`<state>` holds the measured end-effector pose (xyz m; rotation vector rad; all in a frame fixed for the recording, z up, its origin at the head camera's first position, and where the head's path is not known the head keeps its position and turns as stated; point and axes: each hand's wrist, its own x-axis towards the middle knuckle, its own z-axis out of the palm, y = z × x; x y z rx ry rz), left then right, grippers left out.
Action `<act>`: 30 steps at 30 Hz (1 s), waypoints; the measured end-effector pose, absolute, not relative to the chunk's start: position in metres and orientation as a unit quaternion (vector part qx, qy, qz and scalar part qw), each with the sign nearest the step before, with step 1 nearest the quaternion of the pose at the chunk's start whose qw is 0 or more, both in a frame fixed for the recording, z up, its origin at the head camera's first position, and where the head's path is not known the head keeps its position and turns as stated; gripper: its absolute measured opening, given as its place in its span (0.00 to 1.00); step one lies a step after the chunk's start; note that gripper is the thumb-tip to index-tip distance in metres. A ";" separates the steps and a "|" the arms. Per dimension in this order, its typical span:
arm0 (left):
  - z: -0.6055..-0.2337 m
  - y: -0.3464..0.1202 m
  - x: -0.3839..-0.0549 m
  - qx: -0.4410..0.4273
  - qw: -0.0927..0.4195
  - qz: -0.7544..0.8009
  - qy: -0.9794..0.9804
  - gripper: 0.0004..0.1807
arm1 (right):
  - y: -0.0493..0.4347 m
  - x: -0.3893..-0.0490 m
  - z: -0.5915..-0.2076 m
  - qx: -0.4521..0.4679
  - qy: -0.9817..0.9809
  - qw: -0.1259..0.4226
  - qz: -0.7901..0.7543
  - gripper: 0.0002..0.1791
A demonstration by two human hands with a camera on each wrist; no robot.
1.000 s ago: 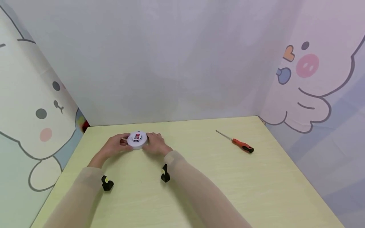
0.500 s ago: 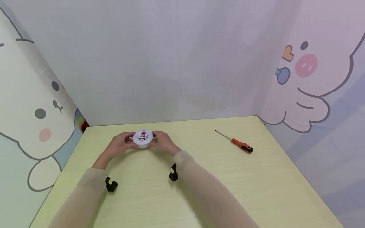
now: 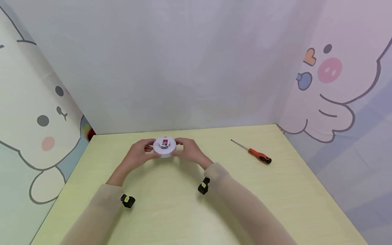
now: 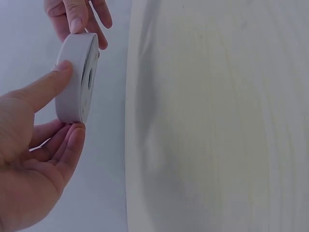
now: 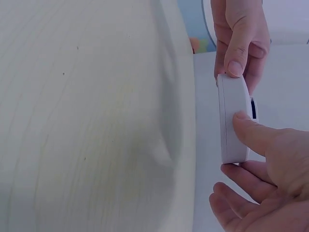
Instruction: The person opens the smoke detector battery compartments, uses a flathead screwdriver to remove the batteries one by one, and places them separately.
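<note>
A round white smoke detector (image 3: 164, 151) with a red label on its vented top is held between both hands, lifted off the table. My left hand (image 3: 138, 153) pinches its left edge, thumb on the near side and fingers behind. On the opposite edge my right hand (image 3: 190, 150) grips it the same way. In the left wrist view the detector (image 4: 72, 79) shows its side wall and part of its underside. From the right wrist the detector's side (image 5: 234, 121) appears with the thumb pressed on it.
On the pale wooden table (image 3: 171, 204) lies a screwdriver (image 3: 254, 153) with a red and black handle, right of the hands. A grey-white curtain (image 3: 190, 68) stands behind the table's far edge. Cartoon-printed cloth (image 3: 333, 98) hangs at both sides.
Both hands have carried the smoke detector to the right and raised it a little. The screwdriver lies where it was.
</note>
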<state>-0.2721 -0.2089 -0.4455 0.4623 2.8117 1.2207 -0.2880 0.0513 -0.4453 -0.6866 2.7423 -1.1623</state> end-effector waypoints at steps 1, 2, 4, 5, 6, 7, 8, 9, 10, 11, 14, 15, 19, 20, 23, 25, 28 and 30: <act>-0.444 -0.205 -0.270 0.150 0.019 0.395 0.906 0.40 | 0.056 -0.286 -0.444 -0.228 0.896 0.039 -0.379 0.30; -0.442 -0.201 -0.268 0.153 0.017 0.394 0.906 0.40 | 0.060 -0.284 -0.442 -0.231 0.896 0.035 -0.379 0.30; -0.441 -0.193 -0.264 0.158 0.012 0.393 0.906 0.40 | 0.069 -0.279 -0.440 -0.237 0.895 0.026 -0.376 0.29; -0.441 -0.188 -0.262 0.160 0.010 0.393 0.906 0.40 | 0.074 -0.277 -0.439 -0.239 0.895 0.022 -0.376 0.29; -0.441 -0.185 -0.260 0.163 0.009 0.391 0.906 0.40 | 0.078 -0.275 -0.438 -0.241 0.895 0.018 -0.374 0.28; -0.441 -0.180 -0.258 0.164 0.007 0.392 0.905 0.40 | 0.082 -0.273 -0.437 -0.242 0.895 0.015 -0.375 0.28; -0.441 -0.177 -0.256 0.166 0.006 0.392 0.905 0.40 | 0.086 -0.270 -0.437 -0.241 0.895 0.012 -0.374 0.28; -0.442 -0.173 -0.254 0.167 0.005 0.394 0.904 0.40 | 0.090 -0.268 -0.437 -0.240 0.896 0.010 -0.374 0.28; -0.442 -0.169 -0.251 0.169 0.005 0.395 0.903 0.40 | 0.094 -0.265 -0.437 -0.238 0.896 0.010 -0.375 0.28; -0.443 -0.165 -0.249 0.168 0.004 0.398 0.902 0.40 | 0.098 -0.263 -0.437 -0.236 0.896 0.009 -0.377 0.28; -0.443 -0.153 -0.242 0.170 0.000 0.403 0.899 0.40 | 0.110 -0.255 -0.439 -0.230 0.895 0.007 -0.383 0.29; -0.443 -0.148 -0.240 0.171 -0.001 0.405 0.898 0.40 | 0.115 -0.252 -0.440 -0.227 0.894 0.006 -0.386 0.29; -0.444 -0.130 -0.234 0.176 0.000 0.408 0.896 0.39 | 0.133 -0.241 -0.443 -0.209 0.897 -0.004 -0.390 0.30; -0.445 -0.125 -0.233 0.176 0.003 0.409 0.895 0.39 | 0.138 -0.239 -0.444 -0.203 0.898 -0.004 -0.391 0.30; -0.447 -0.113 -0.228 0.173 0.009 0.414 0.894 0.39 | 0.149 -0.232 -0.446 -0.189 0.900 -0.003 -0.391 0.30; -0.449 -0.107 -0.225 0.168 0.014 0.417 0.893 0.39 | 0.155 -0.228 -0.449 -0.185 0.901 0.000 -0.394 0.31; -0.453 -0.099 -0.221 0.163 0.017 0.422 0.892 0.38 | 0.162 -0.225 -0.452 -0.183 0.901 0.005 -0.393 0.31; -0.456 -0.095 -0.219 0.161 0.018 0.429 0.889 0.38 | 0.166 -0.223 -0.453 -0.184 0.902 0.005 -0.390 0.31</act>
